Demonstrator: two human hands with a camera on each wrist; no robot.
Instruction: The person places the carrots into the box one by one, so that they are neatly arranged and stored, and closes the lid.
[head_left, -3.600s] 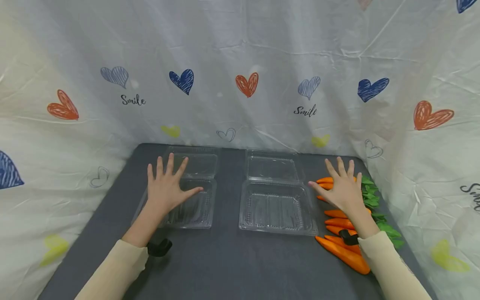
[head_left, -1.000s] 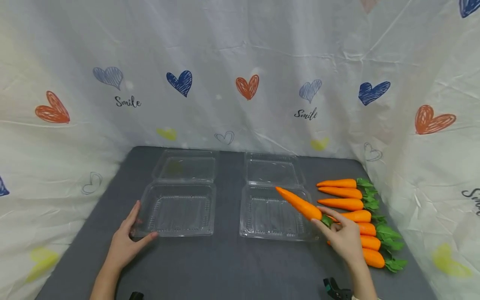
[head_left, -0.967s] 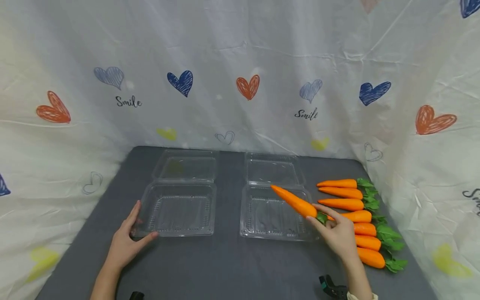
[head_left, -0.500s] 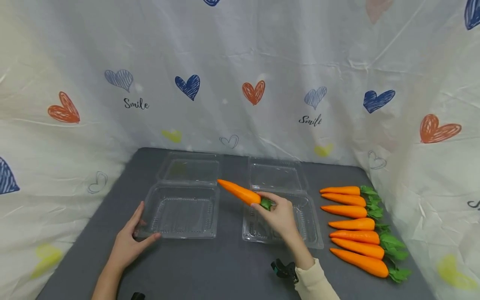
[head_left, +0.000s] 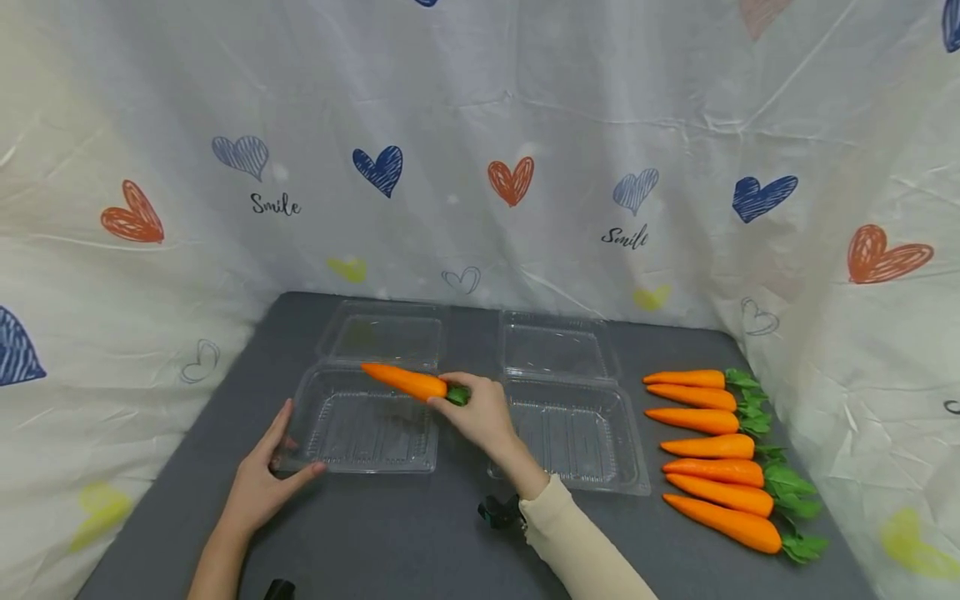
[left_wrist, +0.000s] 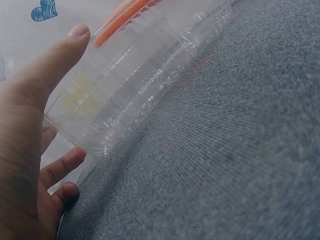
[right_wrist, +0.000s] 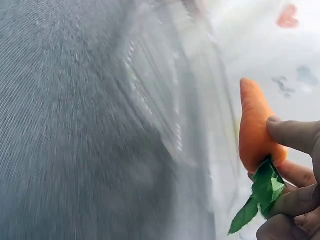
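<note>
Gray table [head_left: 360,533], carrot [head_left: 405,381] shifted left

Pinched by the right hand [head_left: 480,417] near its leaves [head_left: 458,395], it has moved from over the right box [head_left: 581,437] to over the left box [head_left: 360,442]. Left hand [head_left: 264,485], spread and unclenched, still touches that box's corner.

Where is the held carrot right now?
In the head view, the carrot is left of center, pinched by the right hand over the left plastic box.

Wears a plain cream right sleeve [head_left: 585,546] with a loose cuff [head_left: 540,507], a black right wrist camera [head_left: 498,512] and a black left wrist camera [head_left: 280,590].
</note>
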